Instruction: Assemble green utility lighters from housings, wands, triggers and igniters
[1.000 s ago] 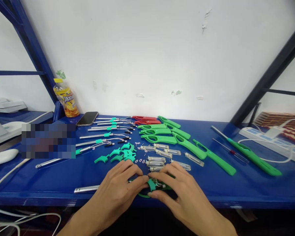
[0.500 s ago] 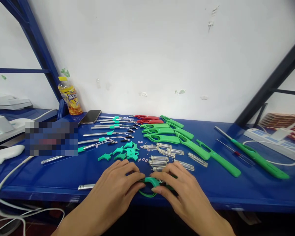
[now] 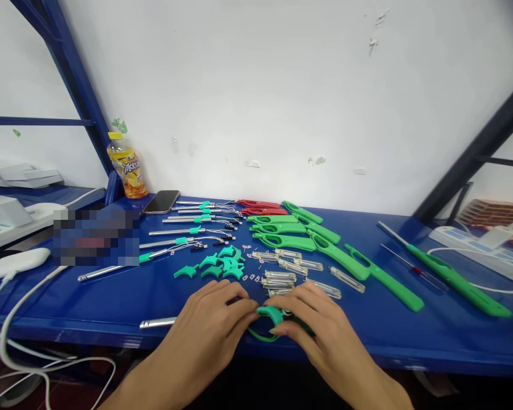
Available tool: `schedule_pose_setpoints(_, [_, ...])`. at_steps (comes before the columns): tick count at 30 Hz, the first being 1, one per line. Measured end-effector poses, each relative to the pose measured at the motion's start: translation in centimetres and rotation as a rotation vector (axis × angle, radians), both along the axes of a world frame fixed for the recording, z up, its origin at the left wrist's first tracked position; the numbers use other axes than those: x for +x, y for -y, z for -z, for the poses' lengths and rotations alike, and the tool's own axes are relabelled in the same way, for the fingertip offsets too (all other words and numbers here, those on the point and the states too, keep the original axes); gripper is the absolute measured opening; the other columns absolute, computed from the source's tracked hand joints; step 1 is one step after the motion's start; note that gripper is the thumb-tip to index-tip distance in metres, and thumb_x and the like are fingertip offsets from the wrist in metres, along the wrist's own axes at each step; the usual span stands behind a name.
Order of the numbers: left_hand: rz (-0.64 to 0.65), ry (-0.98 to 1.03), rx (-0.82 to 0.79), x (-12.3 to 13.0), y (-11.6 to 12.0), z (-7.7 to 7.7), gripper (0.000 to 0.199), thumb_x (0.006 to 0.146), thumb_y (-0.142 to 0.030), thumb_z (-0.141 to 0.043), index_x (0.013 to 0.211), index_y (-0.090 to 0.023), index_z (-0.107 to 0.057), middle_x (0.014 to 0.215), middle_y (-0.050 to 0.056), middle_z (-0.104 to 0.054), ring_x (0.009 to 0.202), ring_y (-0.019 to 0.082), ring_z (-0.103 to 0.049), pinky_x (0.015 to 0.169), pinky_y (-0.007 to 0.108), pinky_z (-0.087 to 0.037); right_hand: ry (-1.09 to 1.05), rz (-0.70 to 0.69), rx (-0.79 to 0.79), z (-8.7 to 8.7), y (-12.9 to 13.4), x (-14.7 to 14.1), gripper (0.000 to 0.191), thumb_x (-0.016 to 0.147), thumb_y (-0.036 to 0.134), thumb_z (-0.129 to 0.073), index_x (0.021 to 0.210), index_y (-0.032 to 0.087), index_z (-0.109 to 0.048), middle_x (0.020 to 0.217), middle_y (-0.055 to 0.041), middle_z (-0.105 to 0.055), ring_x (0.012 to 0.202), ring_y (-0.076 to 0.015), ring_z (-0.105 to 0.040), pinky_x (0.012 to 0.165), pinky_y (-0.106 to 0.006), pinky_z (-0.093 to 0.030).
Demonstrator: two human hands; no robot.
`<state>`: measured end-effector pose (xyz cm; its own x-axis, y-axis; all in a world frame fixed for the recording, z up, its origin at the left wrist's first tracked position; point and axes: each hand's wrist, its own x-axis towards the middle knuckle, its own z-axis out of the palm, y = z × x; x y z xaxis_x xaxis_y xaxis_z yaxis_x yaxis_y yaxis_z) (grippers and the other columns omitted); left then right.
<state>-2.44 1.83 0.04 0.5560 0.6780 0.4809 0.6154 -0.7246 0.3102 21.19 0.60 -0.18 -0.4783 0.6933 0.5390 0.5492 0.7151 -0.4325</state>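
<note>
The curved teal trigger (image 3: 272, 315) I'm working on is between my hands, near the front edge of the blue table (image 3: 393, 336), over the loop of a green handle shell (image 3: 263, 337). My right hand (image 3: 325, 324) pinches it, thumb at the lower right end and index finger above. The fingertips of my left hand (image 3: 209, 324) meet at its left end; I can't tell whether they grip it or just rest there. A silver tube (image 3: 157, 323) sticks out on the far side of my left hand, its other end hidden.

Just beyond my fingers lie clear tubes (image 3: 277, 275), tiny pale bits (image 3: 252, 278) and, further left, a small heap of loose teal triggers (image 3: 232, 269). Behind these, wired metal rods (image 3: 177, 232) line up on the left, with green shells (image 3: 342, 254) on the right and two red shells (image 3: 263, 210) toward the wall. A long green lighter (image 3: 457, 279) lies well off to my right. At the back left, a phone (image 3: 162, 201) lies near a yellow-capped bottle (image 3: 128, 171).
</note>
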Motion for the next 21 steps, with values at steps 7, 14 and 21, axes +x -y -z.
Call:
schedule_pose_setpoints(7, [0.003, 0.134, -0.08, -0.9, 0.0, -0.5, 0.023, 0.104, -0.014, -0.067, 0.12, -0.028, -0.074, 0.103, -0.002, -0.078, 0.09, 0.019, -0.073, 0.08, 0.031, -0.055, 0.045, 0.039, 0.062, 0.7, 0.1, 0.4, 0.026, 0.11, 0.034, -0.057, 0.134, 0.03, -0.066, 0.106, -0.0015, -0.072, 0.093, -0.0205, -0.064, 0.083, -0.036, -0.05])
schedule_pose_setpoints(14, [0.057, 0.129, -0.067, -1.0, 0.1, -0.5, 0.018, 0.106, -0.015, -0.062, 0.113, -0.026, -0.074, 0.103, -0.002, -0.077, 0.089, 0.017, -0.073, 0.079, 0.029, -0.056, 0.058, 0.059, 0.018, 0.8, 0.4, 0.5, 0.029, 0.109, 0.031, -0.06, 0.137, 0.03, -0.067, 0.11, -0.0045, -0.071, 0.097, -0.0232, -0.065, 0.087, -0.041, -0.053])
schedule_pose_setpoints(21, [0.023, 0.018, 0.019, -0.7, 0.1, -0.1, 0.022, 0.108, -0.012, -0.056, 0.116, -0.024, -0.072, 0.104, 0.002, -0.076, 0.087, 0.022, -0.071, 0.078, 0.036, -0.057, 0.073, 0.066, -0.031, 0.6, 0.8, 0.5, 0.029, 0.109, 0.029, -0.06, 0.137, 0.029, -0.067, 0.113, -0.0055, -0.069, 0.1, -0.023, -0.067, 0.097, -0.046, -0.054])
